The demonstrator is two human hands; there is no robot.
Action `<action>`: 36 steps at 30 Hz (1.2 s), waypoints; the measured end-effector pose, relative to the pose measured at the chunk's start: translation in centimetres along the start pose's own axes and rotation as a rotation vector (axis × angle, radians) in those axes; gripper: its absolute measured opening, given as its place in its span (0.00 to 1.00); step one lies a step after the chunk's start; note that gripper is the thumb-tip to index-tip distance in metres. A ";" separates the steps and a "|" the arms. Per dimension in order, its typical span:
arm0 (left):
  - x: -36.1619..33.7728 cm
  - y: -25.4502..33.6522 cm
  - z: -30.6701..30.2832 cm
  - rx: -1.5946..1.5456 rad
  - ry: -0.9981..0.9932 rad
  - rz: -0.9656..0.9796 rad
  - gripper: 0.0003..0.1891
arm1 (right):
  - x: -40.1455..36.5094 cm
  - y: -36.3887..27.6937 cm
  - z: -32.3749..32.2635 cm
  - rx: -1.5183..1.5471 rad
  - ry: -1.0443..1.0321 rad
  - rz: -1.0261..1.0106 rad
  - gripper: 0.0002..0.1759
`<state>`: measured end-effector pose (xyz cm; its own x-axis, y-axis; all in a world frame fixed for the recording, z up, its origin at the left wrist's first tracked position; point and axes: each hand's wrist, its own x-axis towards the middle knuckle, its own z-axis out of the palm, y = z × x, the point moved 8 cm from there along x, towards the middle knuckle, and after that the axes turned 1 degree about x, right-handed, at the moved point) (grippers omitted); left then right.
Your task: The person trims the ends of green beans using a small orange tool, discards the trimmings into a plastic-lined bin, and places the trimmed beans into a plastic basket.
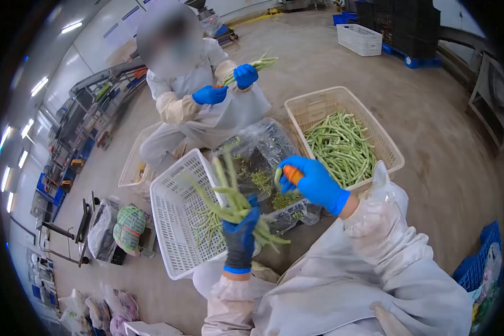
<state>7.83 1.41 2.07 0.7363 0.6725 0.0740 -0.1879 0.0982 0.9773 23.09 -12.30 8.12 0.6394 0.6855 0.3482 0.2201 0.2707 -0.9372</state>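
Note:
My left hand point(241, 238), in a dark glove over a blue one, is closed around a bunch of green beans point(229, 193) above the right side of a white crate point(176, 224). My right hand point(316, 182), in a blue glove, grips an orange-handled tool point(293, 175), and a short green piece shows by its fingertips. Below and between the hands lies a clear plastic bag point(263, 147) with green scraps point(261, 182) in it. Some beans lie in the white crate. A cream crate point(386, 148) beyond my right hand holds many green beans point(341, 148).
A co-worker point(207, 120) in blue gloves sits opposite, holding beans and an orange item. Behind my left hand are a green net sack point(130, 229) and plastic bags point(101, 227). A blue crate point(479, 257) stands at the right; a white crate point(359, 40) is farther back.

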 end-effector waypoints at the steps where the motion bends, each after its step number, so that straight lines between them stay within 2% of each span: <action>1: -0.3 0.0 1.2 -0.021 0.003 0.019 0.16 | -0.6 1.0 1.6 0.162 -0.060 0.108 0.10; 2: -0.9 0.2 2.2 0.099 -0.055 -0.005 0.18 | -1.1 1.0 2.6 0.163 -0.063 0.110 0.10; 3: -1.1 -0.5 2.4 0.098 -0.055 -0.006 0.18 | -1.7 1.3 3.7 0.240 -0.080 0.201 0.10; 4: -1.3 -1.6 2.8 -0.034 -0.087 -0.013 0.18 | -2.2 1.8 4.5 0.318 -0.095 0.293 0.10; 5: -1.4 -1.9 3.3 -0.165 -0.119 -0.019 0.17 | -2.4 2.1 4.7 0.318 -0.093 0.294 0.10; 6: -1.9 -2.0 3.7 -0.163 -0.185 -0.018 0.16 | -2.5 2.7 4.9 0.329 -0.062 0.310 0.10; 7: -2.1 -2.1 3.8 -0.160 -0.180 -0.022 0.16 | -2.7 3.1 5.0 0.341 -0.034 0.330 0.10; 9: -2.6 -3.1 4.0 -0.458 -0.156 -0.157 0.16 | -2.9 3.6 5.3 0.348 -0.032 0.374 0.10; 11: -3.2 -2.9 3.6 -0.441 -0.144 -0.188 0.16 | -3.5 4.4 6.2 0.285 -0.161 0.465 0.11; 12: -3.6 -3.1 3.4 -0.427 -0.137 -0.221 0.17 | -3.5 4.7 6.0 0.288 -0.163 0.468 0.11; 13: -3.7 -3.3 3.0 -0.424 -0.134 -0.225 0.17 | -2.7 3.2 5.5 -0.210 -0.219 0.175 0.11; 14: -3.4 -3.7 1.9 -0.442 -0.048 -0.219 0.15 | -2.7 1.4 5.9 -0.703 -0.263 -0.133 0.11; 15: -3.2 -3.9 0.8 -0.461 0.039 -0.213 0.14 | -3.1 1.3 5.5 -0.701 -0.263 -0.132 0.11; 18: -1.5 -4.3 -1.7 -0.370 0.072 -0.177 0.14 | -5.4 1.4 6.2 -0.274 -0.585 0.161 0.11; 19: -1.3 -4.7 -2.5 -0.343 0.063 -0.145 0.14 | -5.7 1.1 6.0 -0.271 -0.600 0.164 0.11; 20: -1.5 -4.0 -2.4 -0.338 0.098 -0.164 0.19 | -6.2 0.5 6.1 -0.216 -0.656 0.199 0.11; 22: -1.3 -3.0 -2.3 -0.402 0.111 -0.154 0.18 | -7.3 -2.1 6.8 -0.059 -0.817 0.217 0.13; 23: -1.1 -2.6 -2.5 -0.468 0.120 -0.136 0.17 | -7.5 -3.3 6.4 -0.055 -0.819 0.213 0.13; 24: -0.8 -3.4 -4.0 -0.504 0.228 -0.164 0.15 | -8.1 -4.5 6.0 0.127 -0.864 0.270 0.14; 25: 0.0 -4.6 -5.3 -0.508 0.239 -0.156 0.15 | -8.6 -5.2 5.4 0.307 -0.911 0.329 0.15; 27: 0.8 -6.5 -9.0 -0.613 0.389 -0.089 0.11 | -7.7 -6.7 2.0 0.447 -0.781 0.127 0.18; 29: 0.8 -6.8 -11.1 -0.647 0.480 -0.056 0.10 | -6.6 -7.9 -0.4 0.954 -0.649 -0.112 0.17; 30: 0.6 -6.6 -11.9 -0.677 0.555 -0.034 0.09 | -6.2 -6.6 -0.8 0.960 -0.661 -0.108 0.17; 32: 0.3 -5.4 -12.3 -0.601 0.598 0.017 0.09 | -3.8 -2.6 -2.4 1.203 -0.540 -0.007 0.15; 34: 0.2 -4.9 -12.6 -0.510 0.582 0.100 0.13 | -0.9 2.6 -1.2 0.048 -0.223 0.140 0.14; 35: 0.2 -4.7 -12.3 -0.511 0.576 0.096 0.13 | -1.2 4.5 -0.5 -0.461 -0.224 0.049 0.15; 36: 0.1 -3.7 -12.1 -0.483 0.606 0.171 0.15 | -1.8 5.6 0.5 -0.972 -0.214 -0.050 0.17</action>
<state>0.70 10.01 -3.93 0.2161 0.9755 -0.0412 -0.6297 0.1715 0.7577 22.78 -11.71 2.26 0.4877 0.8218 0.2947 0.8118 -0.3028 -0.4993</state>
